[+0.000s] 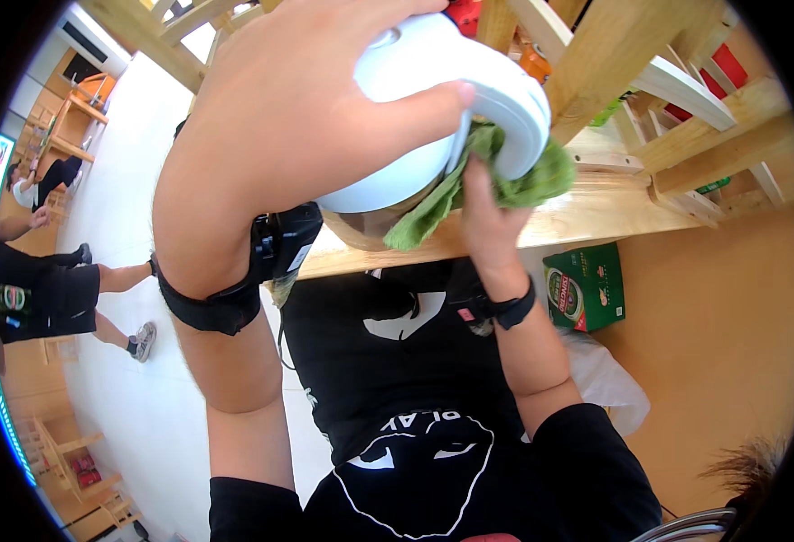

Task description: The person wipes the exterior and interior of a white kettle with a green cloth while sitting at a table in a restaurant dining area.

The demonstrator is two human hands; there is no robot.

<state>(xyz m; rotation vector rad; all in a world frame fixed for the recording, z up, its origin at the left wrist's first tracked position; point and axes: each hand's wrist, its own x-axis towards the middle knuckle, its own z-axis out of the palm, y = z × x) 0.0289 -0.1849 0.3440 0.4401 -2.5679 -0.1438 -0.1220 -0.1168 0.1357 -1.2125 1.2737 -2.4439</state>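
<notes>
A jug (415, 72) with a pale blue-white top, a curved handle and a brownish lower body stands tilted-looking close in front of me, over a wooden surface. Across its top lies my left hand (270, 126), gripping it, the thumb stretched to the handle and the other fingertips hidden or cut off by the upper edge. My right hand (492, 212) is closed on a green cloth (428, 210), pressed against the jug around the handle's lower end. Part of the cloth shows through the handle's gap. Black straps with small devices circle both wrists.
The wooden shelf (618, 200) runs under the jug, with wooden bars (632, 59) rising beyond it. A green carton (587, 285) and a white plastic bag (609, 375) lie to the right. On the left, a person in black (49, 294) stands on the white floor (135, 217); another sits farther off.
</notes>
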